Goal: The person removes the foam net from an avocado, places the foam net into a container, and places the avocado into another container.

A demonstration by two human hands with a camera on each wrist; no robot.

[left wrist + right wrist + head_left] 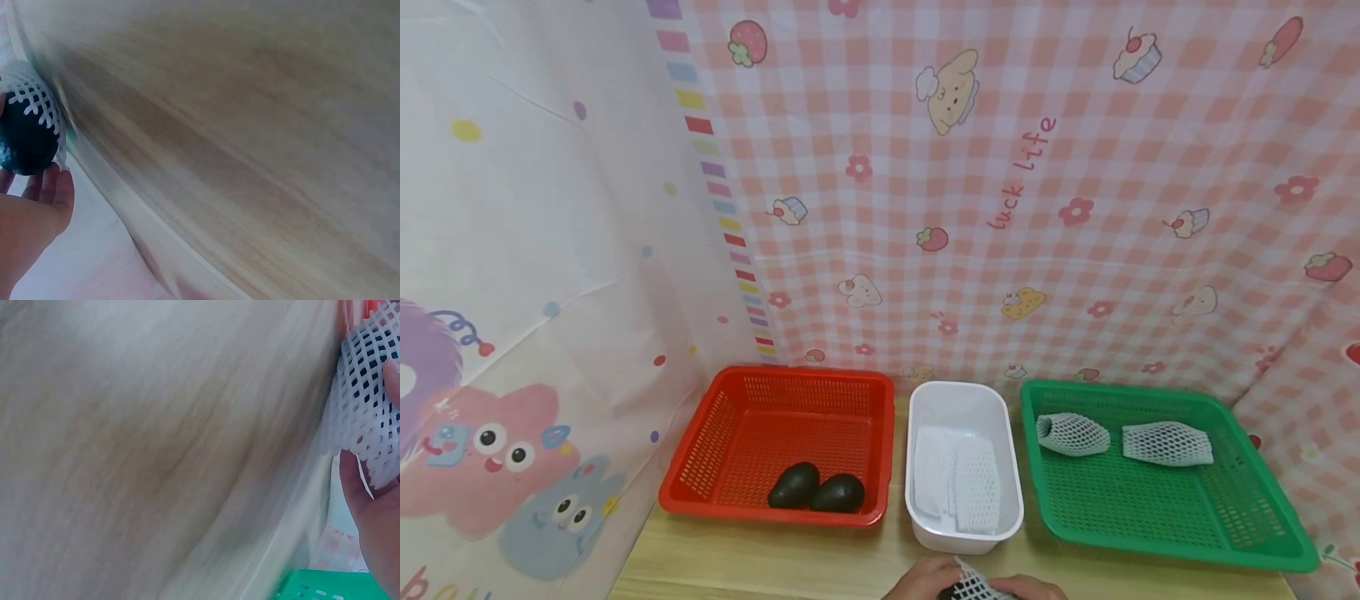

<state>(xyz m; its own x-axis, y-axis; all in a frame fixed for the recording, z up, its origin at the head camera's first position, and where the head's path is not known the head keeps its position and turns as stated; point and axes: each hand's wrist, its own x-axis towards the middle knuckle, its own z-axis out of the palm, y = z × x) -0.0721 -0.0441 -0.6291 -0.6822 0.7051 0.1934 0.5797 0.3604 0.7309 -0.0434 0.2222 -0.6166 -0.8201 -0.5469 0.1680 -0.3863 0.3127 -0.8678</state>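
Observation:
At the near edge of the head view, my left hand (922,578) and right hand (1032,587) are on either side of a dark avocado (26,140) partly covered by a white foam net sleeve (976,583). In the left wrist view, the fingers of my left hand hold the avocado's bare end, and the net covers its other part. My right hand (381,519) grips the net sleeve, thumb and fingers on its mesh, in the right wrist view; dark skin shows through the holes.
A red basket (700,504) at left holds two bare avocados (838,493). In the middle, a white tub (1017,508) contains flat foam nets (976,483). To the right, a green basket (1150,542) holds two netted pieces (1167,443). All stand on a wooden table (760,554) before a checked curtain.

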